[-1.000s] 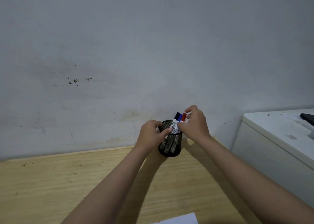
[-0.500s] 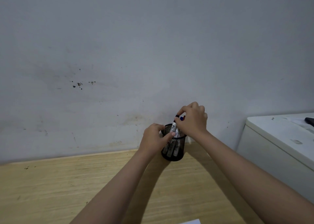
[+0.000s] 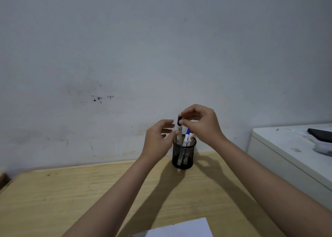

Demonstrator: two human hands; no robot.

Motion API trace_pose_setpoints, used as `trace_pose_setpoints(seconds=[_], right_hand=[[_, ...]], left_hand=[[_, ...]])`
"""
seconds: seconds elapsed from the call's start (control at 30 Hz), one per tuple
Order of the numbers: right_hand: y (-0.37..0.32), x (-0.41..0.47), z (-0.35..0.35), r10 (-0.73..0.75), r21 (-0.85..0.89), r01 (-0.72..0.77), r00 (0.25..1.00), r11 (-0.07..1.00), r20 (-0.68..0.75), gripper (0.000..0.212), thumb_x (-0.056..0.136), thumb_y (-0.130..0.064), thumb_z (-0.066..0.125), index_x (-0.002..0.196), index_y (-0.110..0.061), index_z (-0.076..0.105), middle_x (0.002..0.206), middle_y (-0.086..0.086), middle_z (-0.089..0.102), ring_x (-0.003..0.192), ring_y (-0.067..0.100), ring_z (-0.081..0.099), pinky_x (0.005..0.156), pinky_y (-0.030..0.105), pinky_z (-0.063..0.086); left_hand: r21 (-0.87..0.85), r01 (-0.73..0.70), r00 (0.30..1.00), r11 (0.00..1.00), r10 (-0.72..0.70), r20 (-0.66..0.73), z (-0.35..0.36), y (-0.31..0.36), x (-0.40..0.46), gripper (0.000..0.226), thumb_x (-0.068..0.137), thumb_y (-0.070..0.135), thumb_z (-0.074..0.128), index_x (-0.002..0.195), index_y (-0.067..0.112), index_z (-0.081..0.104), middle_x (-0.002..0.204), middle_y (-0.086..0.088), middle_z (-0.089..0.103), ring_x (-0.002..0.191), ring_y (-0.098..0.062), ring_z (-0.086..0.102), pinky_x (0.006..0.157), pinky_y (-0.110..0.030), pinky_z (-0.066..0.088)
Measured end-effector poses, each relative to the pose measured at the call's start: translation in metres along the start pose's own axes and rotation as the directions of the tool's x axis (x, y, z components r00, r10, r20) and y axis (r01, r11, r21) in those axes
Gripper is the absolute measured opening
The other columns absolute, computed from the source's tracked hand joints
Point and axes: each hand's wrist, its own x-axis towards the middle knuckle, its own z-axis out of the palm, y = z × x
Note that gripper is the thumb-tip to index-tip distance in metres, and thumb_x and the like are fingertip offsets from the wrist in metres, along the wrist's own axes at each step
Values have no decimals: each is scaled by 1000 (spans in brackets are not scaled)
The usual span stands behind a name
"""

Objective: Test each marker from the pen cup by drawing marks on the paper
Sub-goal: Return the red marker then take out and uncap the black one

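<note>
Head view: right hand [image 3: 201, 123] pinches black-capped marker [image 3: 179, 128] by its cap, marker half-raised from mesh pen cup [image 3: 183, 153] on wooden desk [image 3: 71, 191]. Left hand [image 3: 158, 139] beside cup, fingers loosely spread, thumb near marker barrel, contact unclear. Blue marker [image 3: 187, 134] and red marker [image 3: 190, 137] sit in cup. Paper [image 3: 179, 228] at bottom edge.

A white cabinet [image 3: 291, 157] stands at three o'clock — a dark phone [image 3: 321, 134] (flat) on top; a stained wall [image 3: 143, 56] fills twelve o'clock.
</note>
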Motion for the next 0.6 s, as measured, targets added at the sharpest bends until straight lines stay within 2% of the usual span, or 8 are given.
trace_pose_setpoints(seconds=[0.07, 0.17, 0.27, 0.37, 0.43, 0.5, 0.6], right_hand=[[-21, -11, 0, 7, 92, -10, 999, 996, 35, 24, 68, 9, 75, 77, -11, 65, 82, 5, 74, 76, 13, 72, 65, 16, 53], [-46, -29, -2, -3, 229, -17, 996, 973, 87, 24, 69, 12, 73, 79, -9, 65, 83, 8, 73, 80, 16, 72, 78, 26, 58], [-66, -49, -1, -4, 324, -41, 991, 945, 137, 22, 71, 13, 71, 84, -3, 65, 85, 13, 72, 82, 17, 73, 82, 28, 58], [-80, -72, 3, -4, 356, -40, 993, 933, 122, 18, 72, 8, 73, 84, -3, 66, 87, 15, 73, 84, 20, 73, 81, 28, 57], [-87, -87, 5, 9, 350, -8, 1000, 937, -1, 14, 73, 5, 74, 79, -6, 68, 83, 10, 73, 79, 16, 71, 78, 26, 56], [-91, -106, 8, 52, 351, -14, 994, 936, -99, 15, 75, 4, 73, 73, -10, 67, 69, 0, 70, 66, 10, 66, 69, 24, 56], [-90, -141, 25, 193, 368, -169, 981, 914, -30, 13, 76, 2, 72, 70, -8, 66, 51, -5, 63, 49, 10, 58, 54, 24, 52]], left_hand=[[-43, -35, 999, 998, 34, -33, -12, 19, -10, 29, 77, 18, 73, 104, 18, 63, 87, 2, 71, 82, -8, 68, 72, -20, 52], [-14, -129, 990, 992, 128, -67, -34, 42, -29, 30, 77, 15, 72, 106, 17, 63, 75, 1, 70, 72, -6, 66, 70, -18, 52], [19, -175, 984, 984, 176, -17, -53, 60, -51, 33, 79, 14, 70, 111, 21, 62, 73, 2, 69, 66, -4, 65, 73, -19, 53], [27, -158, 987, 987, 159, -23, -66, 72, -71, 25, 78, 13, 69, 102, 20, 66, 75, -3, 71, 68, -8, 67, 73, -24, 54], [-13, -115, 991, 993, 114, -71, -74, 77, -84, 17, 77, 13, 71, 93, 15, 64, 78, -6, 73, 71, -14, 68, 71, -24, 55], [-74, -69, 991, 995, 60, -120, -81, 79, -94, 16, 75, 13, 74, 85, 9, 62, 80, -9, 73, 75, -20, 69, 71, -25, 55], [-181, -16, 991, 983, -9, -136, -87, 81, -109, 16, 74, 10, 75, 81, 5, 62, 83, -14, 72, 76, -25, 68, 75, -36, 54]])
